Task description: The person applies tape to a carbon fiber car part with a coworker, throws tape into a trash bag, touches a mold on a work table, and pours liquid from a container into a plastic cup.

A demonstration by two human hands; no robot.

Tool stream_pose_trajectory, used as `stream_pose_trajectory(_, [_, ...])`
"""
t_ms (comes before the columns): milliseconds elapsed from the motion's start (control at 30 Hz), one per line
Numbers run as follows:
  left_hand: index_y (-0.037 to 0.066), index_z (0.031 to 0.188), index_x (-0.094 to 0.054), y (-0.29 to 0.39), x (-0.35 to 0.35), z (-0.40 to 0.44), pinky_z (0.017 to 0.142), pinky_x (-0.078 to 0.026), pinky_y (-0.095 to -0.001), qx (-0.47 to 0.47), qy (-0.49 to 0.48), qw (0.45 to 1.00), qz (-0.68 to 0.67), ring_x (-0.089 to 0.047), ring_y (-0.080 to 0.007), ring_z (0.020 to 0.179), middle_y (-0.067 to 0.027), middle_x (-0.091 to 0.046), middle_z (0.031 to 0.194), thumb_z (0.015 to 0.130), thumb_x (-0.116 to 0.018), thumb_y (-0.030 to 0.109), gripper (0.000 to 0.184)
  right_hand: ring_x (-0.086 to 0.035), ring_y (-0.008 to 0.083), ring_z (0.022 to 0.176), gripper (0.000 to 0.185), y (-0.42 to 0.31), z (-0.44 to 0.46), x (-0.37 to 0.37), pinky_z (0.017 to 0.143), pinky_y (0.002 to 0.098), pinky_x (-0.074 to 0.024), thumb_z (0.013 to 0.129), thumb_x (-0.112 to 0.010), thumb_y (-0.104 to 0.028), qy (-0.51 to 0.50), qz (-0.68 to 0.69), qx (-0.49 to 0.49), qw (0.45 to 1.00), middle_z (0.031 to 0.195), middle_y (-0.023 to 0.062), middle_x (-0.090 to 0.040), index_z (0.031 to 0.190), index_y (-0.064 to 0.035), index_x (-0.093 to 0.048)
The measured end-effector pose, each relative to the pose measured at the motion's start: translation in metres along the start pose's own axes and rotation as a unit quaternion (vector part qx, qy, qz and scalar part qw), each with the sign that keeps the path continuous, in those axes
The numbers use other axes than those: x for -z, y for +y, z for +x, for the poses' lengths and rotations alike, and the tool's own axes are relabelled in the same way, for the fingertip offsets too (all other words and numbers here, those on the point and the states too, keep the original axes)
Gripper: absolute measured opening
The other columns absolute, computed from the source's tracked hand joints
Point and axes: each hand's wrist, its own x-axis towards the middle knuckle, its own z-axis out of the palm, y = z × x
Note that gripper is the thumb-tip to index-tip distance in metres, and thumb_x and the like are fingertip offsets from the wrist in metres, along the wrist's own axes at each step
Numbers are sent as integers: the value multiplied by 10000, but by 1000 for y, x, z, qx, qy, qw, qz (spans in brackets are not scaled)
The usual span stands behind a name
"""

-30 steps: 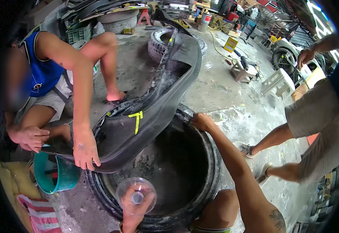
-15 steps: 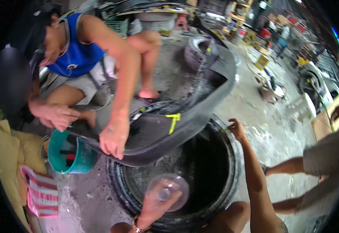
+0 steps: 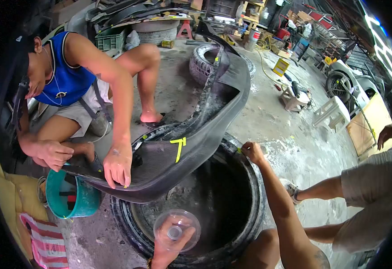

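My left hand (image 3: 171, 244) is wrapped round a clear plastic cup (image 3: 192, 224), above the large tire (image 3: 258, 197) lying flat. Over the tire's right rim, my right hand (image 3: 253, 153) has its fingers pinched at a small yellow-green piece (image 3: 239, 150). A long black car body panel (image 3: 200, 148) with yellow tape (image 3: 179, 150) rests across this tire and a smaller tire (image 3: 201, 60) behind. A co-worker in a blue top (image 3: 72, 71) has one hand on the panel's near left edge and the other hand by its left tip.
A teal bucket (image 3: 88, 199) stands left of the tire, near a red-and-white striped bag (image 3: 48, 244). Another person's legs (image 3: 362, 184) are at the right. White stools (image 3: 332, 112), a yellow container (image 3: 280, 67) and cables lie farther back.
The view has swung right and back. My right hand has lifted off the tire's rim and now pinches a small yellow-green piece. My left hand keeps the cup.
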Motion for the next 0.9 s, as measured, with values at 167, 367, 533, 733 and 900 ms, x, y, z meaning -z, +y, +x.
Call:
stream_pose_trajectory(167, [38,977,-618,-1,-2,1,828,-490,-304,-6,-8,1000,9,-631,-165,913,-59,-661,943,803,-774,47,234,-695,342,794,193,-3,-3,1,711,408,-531,815,-631,-144,-16,-36,-7,999,857,224,-700,914,6,-702])
stream_pose_trajectory(367, [34,977,-619,0,-4,1,812,-494,-303,-5,-13,1000,19,-633,-167,896,-64,-662,933,809,-773,64,230,-681,347,783,180,-11,-8,8,732,412,-528,813,-620,-104,-17,-15,-21,1000,824,193,-697,944,-11,-701])
stream_pose_trajectory(533, [35,973,-624,-7,-3,2,814,-496,-300,-28,-14,999,40,-634,-170,899,-67,-662,933,810,-774,68,224,-674,334,819,276,-29,-14,15,753,420,-528,825,-614,-93,25,-16,-48,998,899,152,-685,1095,-58,-658])
stream_pose_trajectory(733, [38,966,-631,-3,-6,4,826,-500,-311,-53,-17,996,63,-641,-178,919,-66,-668,941,801,-787,75,229,-578,345,965,121,-31,-21,3,789,448,-491,843,-582,-95,39,-211,177,961,928,132,-563,962,-78,-597])
stream_pose_trajectory(900, [50,934,-653,3,-2,2,832,-519,-323,-42,-6,995,93,-676,-203,931,-74,-692,967,792,-793,67,201,-582,346,958,166,-43,-23,4,826,444,-474,840,-615,-137,10,-198,175,964,939,139,-613,987,-60,-604])
